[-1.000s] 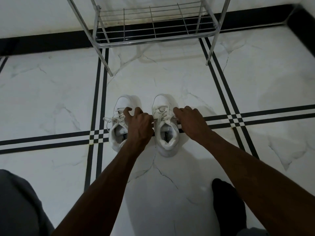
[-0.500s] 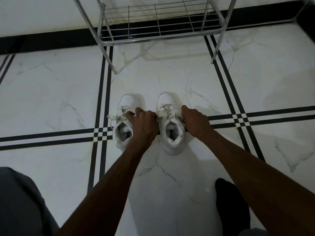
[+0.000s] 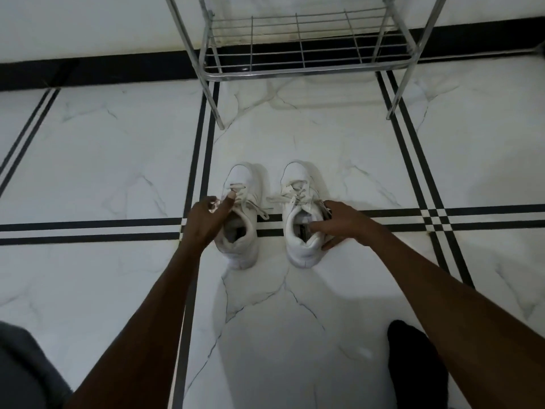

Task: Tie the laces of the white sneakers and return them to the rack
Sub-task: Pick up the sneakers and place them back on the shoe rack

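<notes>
**A:** Start at the left. What's there?

**B:** A grey-clad knee (image 3: 26, 367) in the bottom corner, then the left hand (image 3: 206, 221) at the outer side of the left sneaker (image 3: 240, 219). The fingers are curled and the thumb (image 3: 228, 199) points up against the lower laces (image 3: 244, 196). Whether it actually pinches a lace, I cannot tell.

**A:** And the shoe itself?

**B:** White, upright on the floor (image 3: 118, 160), toe toward the rack (image 3: 303, 45). A lace end trails off its right side onto the tile, so it looks untied.

**A:** Anything inside it?

**B:** Only a greyish insole in the opening. Nothing else shows.

**A:** Next one over?

**B:** The right sneaker (image 3: 300, 231), just beside the first with a strip of floor between them, also toe toward the rack. Its laces (image 3: 295, 194) lie loose, one end spread to the left. The right hand (image 3: 345, 224) grips its collar: thumb inside the opening, fingers around the outer heel side, closed on the shoe.

**A:** Any label?

**B:** There's a dark tag inside the right sneaker's opening, partly under the thumb. Too small to read. No brand mark I can make out on either shoe.

**A:** And the rack?

**B:** Chrome wire, standing well beyond the shoes against the wall's black skirting. The lowest shelf is bare wire. At the far lower right, a dark sock (image 3: 415, 364) on the white marble floor with its black double lines.
</notes>
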`<state>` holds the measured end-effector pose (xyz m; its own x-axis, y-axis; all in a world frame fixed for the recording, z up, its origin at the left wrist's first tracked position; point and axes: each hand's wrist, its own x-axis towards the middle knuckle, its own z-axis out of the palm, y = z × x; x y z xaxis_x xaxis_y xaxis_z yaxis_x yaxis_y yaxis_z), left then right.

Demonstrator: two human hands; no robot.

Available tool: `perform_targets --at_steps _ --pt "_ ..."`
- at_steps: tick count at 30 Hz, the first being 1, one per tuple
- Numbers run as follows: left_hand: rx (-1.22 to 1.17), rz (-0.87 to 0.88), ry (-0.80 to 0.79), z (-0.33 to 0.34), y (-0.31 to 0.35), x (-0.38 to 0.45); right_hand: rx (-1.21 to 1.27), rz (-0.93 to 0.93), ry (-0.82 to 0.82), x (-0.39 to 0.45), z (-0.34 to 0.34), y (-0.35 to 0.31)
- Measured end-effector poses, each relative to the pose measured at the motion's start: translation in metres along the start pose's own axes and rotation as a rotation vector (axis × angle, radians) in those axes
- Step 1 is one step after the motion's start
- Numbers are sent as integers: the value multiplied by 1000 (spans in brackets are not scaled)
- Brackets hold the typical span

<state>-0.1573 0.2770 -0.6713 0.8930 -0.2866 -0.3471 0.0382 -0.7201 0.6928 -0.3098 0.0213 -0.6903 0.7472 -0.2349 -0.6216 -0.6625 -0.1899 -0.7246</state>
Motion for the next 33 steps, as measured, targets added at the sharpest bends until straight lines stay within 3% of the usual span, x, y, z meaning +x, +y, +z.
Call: perform_targets --at_steps 2,5,10,13,17,20,25,33 --pt "-104 5 -131 3 -5 -5 -78 -17 88 6 11 -9" --pt "-181 44 -182 4 -10 -7 -207 -62 195 15 21 -14" --pt "-210 -22 -333 1 -9 -7 -205 -84 294 14 29 -16" --pt "-93 132 -147 16 -16 -7 -180 -80 342 12 35 -16" --pt "-106 99 44 33 -4 -9 -131 -97 390 15 34 -12" --pt "-109 38 75 39 -4 -7 -142 -102 406 14 34 -11" --pt "-120 120 143 50 -2 -12 -149 -128 402 10 25 -9" --pt "-209 69 153 29 69 -56 -90 -140 415 -48 -18 -47"
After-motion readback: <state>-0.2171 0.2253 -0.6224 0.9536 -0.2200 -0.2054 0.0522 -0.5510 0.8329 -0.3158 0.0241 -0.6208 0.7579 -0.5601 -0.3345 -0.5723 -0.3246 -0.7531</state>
